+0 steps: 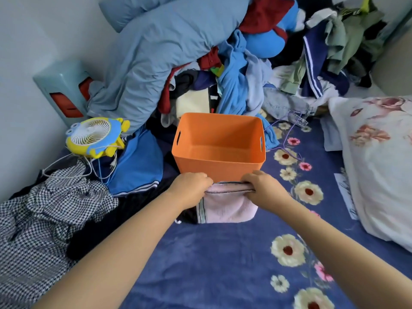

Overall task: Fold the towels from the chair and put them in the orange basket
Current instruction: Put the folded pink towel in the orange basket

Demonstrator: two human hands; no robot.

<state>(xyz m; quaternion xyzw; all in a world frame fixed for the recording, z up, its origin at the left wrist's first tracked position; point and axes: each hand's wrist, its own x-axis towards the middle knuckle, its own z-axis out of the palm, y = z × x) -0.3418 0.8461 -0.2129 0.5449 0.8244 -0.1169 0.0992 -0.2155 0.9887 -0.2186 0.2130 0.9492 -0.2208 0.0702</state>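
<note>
Pink towel [225,208], folded into a compact rectangle with a grey-striped band at its left edge, lying on the bed [200,264] just in front of the orange basket [219,162] and touching or nearly touching its near wall. I read my two hands as gripping the towel's far, doubled edge: the left hand [191,186] curls round the left corner, the right hand [260,186] pinches the right corner, fingers tucked under the dark-stitched hem. The towel is not yet lifted clear of the bedspread, as far as I can judge. The basket stands upright on the bed, open side up; its inside shows bare orange floor and walls, so no towel has gone in yet. I take the folding of this towel to be finished or nearly so, and its transfer over the near rim to be the step in hand. The chair named in the task is not in view, so I cannot tell how many towels are left there. Around the basket: a heaped pile of clothes [234,74] and a pale blue duvet [156,52] behind it, a yellow and blue toy fan [95,136] to the left, a checked garment [44,219] at lower left, a floral pillow [379,163] at right
</note>
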